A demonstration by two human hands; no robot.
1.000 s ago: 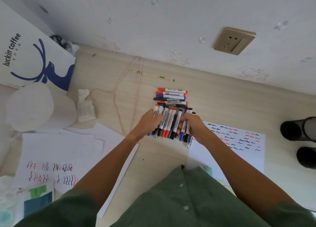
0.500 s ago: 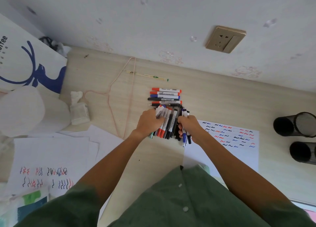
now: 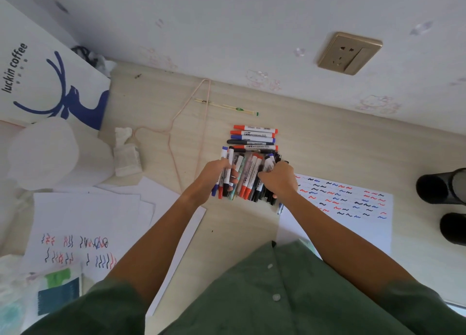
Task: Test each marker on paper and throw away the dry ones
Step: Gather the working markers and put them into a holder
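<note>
On the desk [image 3: 227, 233], both hands, left [image 3: 214, 175] and right [image 3: 280, 180], clasp the marker bundle [image 3: 248, 175].

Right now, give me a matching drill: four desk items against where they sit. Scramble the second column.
1. marker bundle
2. marker row
3. squiggle sheet
4. black tubes

A. far right of the desk
B. gripped between both hands
C. under the right forearm, partly covered
D. flat on the desk just beyond the hands

Pairs: 1-B, 2-D, 3-C, 4-A
</note>
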